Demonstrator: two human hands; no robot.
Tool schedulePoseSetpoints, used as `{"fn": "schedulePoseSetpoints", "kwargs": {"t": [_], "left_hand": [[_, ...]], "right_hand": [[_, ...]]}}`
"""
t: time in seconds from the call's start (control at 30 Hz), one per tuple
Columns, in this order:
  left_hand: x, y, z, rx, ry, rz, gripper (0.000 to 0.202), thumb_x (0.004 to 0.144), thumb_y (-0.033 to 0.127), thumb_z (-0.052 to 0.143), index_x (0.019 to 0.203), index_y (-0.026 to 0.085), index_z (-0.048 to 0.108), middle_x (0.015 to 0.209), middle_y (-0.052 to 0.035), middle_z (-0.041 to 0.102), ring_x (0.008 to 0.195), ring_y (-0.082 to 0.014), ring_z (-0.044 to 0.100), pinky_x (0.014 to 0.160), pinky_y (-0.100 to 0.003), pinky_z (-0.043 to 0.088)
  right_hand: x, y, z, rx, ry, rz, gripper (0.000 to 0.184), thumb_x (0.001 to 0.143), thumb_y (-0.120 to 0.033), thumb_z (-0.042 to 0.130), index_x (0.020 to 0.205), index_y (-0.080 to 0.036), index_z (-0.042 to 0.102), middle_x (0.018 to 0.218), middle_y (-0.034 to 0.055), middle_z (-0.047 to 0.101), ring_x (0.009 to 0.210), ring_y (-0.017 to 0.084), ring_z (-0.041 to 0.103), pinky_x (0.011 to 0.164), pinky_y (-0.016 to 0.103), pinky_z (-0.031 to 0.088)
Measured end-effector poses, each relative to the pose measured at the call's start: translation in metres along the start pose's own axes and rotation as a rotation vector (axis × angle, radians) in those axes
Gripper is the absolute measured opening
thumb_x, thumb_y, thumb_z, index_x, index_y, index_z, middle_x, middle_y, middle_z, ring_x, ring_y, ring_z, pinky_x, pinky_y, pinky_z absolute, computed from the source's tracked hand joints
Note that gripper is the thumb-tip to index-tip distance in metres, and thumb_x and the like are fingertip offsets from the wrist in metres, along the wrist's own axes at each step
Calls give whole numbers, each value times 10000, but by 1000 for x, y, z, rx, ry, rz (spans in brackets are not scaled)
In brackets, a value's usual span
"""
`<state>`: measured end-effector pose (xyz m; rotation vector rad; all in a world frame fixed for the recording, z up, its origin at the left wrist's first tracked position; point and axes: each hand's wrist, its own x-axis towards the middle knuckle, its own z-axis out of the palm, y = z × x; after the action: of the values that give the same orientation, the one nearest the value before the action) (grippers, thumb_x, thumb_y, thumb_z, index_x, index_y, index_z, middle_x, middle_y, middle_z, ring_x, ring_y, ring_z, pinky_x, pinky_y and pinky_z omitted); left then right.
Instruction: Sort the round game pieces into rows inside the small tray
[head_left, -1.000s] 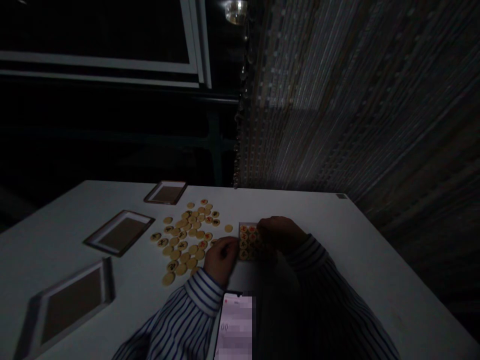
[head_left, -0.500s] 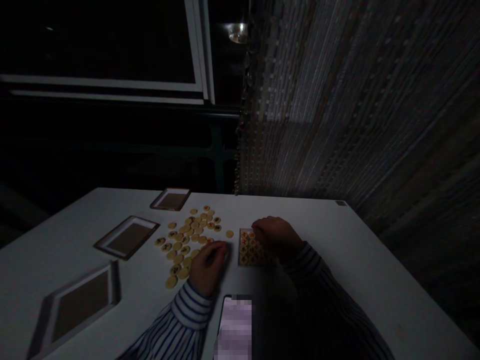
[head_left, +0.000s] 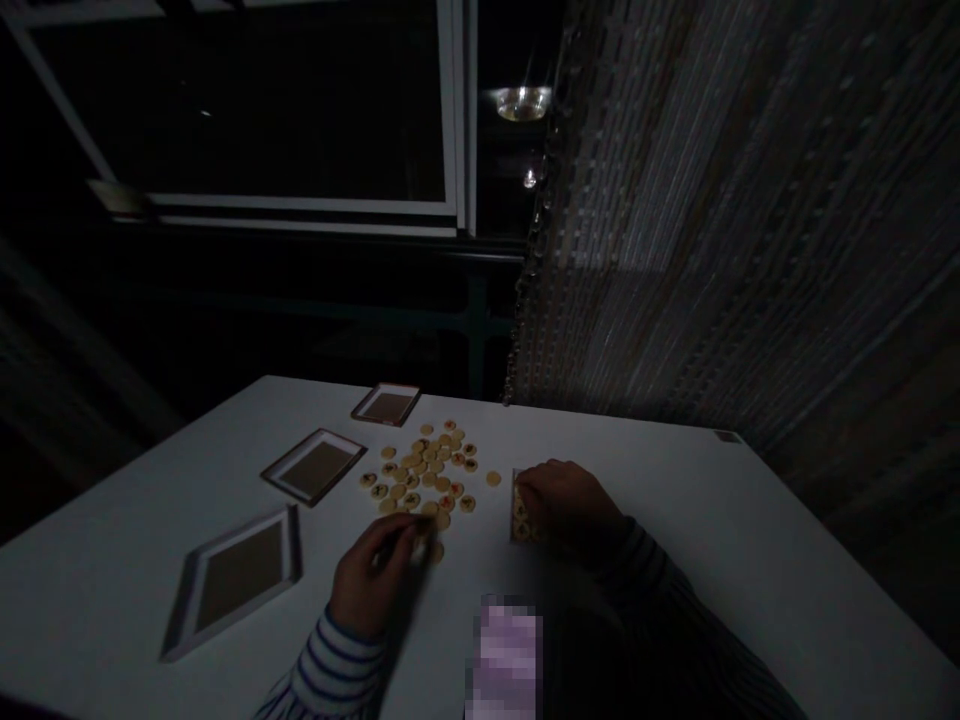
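The scene is very dim. Several round tan game discs (head_left: 431, 470) with dark or red marks lie scattered on a white table (head_left: 712, 540). My left hand (head_left: 373, 583), fingers curled, rests at the near edge of the scatter, its fingertips pinching on or against a disc; the grip is hard to see. My right hand (head_left: 559, 500) lies curled over a small tray (head_left: 519, 512) filled with rows of discs, covering most of it. Both sleeves are striped.
Three shallow rectangular trays with brown insides lie on the left: a near tray (head_left: 236, 578), a middle tray (head_left: 315, 465) and a far tray (head_left: 386, 403). A lit phone screen (head_left: 504, 665) sits by my body. A bead curtain (head_left: 712, 250) hangs behind right.
My left hand has left the filled tray, moving left and nearer to the close edge of the loose discs. My right hand stays on the tray. The camera view has tilted and shifted.
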<state>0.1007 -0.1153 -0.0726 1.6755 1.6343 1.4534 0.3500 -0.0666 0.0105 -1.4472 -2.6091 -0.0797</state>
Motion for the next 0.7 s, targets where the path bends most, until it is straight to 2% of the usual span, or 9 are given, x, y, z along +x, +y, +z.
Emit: {"fn": "schedulePoseSetpoints", "kwargs": {"t": [0.2, 0.3, 0.37, 0.5, 0.6, 0.7], "left_hand": [[11, -16, -19, 39, 91, -20, 293, 700, 444, 555, 816, 191, 647, 823, -49, 680, 751, -183, 637, 722, -298, 518], [18, -24, -24, 77, 91, -41, 324, 697, 464, 545, 819, 179, 642, 823, -62, 680, 752, -194, 636, 710, -311, 518], [19, -33, -22, 99, 151, -47, 327, 719, 467, 513, 824, 184, 637, 830, -65, 677, 775, -200, 633, 738, -329, 509], [12, -54, -13, 148, 166, -5, 315, 717, 460, 512, 826, 188, 628, 826, -62, 672, 780, -201, 631, 762, -342, 500], [5, -65, -7, 175, 162, 9, 307, 718, 462, 509, 814, 195, 626, 810, -60, 673, 769, -199, 632, 741, -332, 507], [1, -68, -4, 224, 166, 65, 293, 718, 457, 510, 799, 201, 627, 785, -56, 672, 747, -195, 631, 721, -323, 510]], "right_hand": [[8, -19, 4, 33, 31, -45, 256, 859, -249, 356, 917, -200, 600, 848, 40, 638, 820, 159, 547, 730, 276, 344], [16, -32, 4, 22, 23, -107, 245, 854, -249, 360, 912, -198, 592, 855, 42, 633, 819, 166, 542, 730, 285, 339], [22, -43, 3, 14, 10, -147, 241, 856, -251, 356, 902, -193, 586, 849, 45, 628, 820, 169, 536, 728, 289, 335], [33, -66, 6, 6, 1, -192, 257, 868, -258, 335, 870, -183, 580, 838, 52, 618, 820, 169, 523, 718, 298, 328], [41, -81, 20, 25, 24, -234, 221, 851, -254, 372, 870, -183, 581, 870, 52, 607, 848, 171, 511, 731, 308, 320], [46, -91, 43, 48, 55, -246, 180, 829, -235, 409, 847, -186, 582, 860, 45, 594, 867, 169, 495, 746, 312, 314]]}}
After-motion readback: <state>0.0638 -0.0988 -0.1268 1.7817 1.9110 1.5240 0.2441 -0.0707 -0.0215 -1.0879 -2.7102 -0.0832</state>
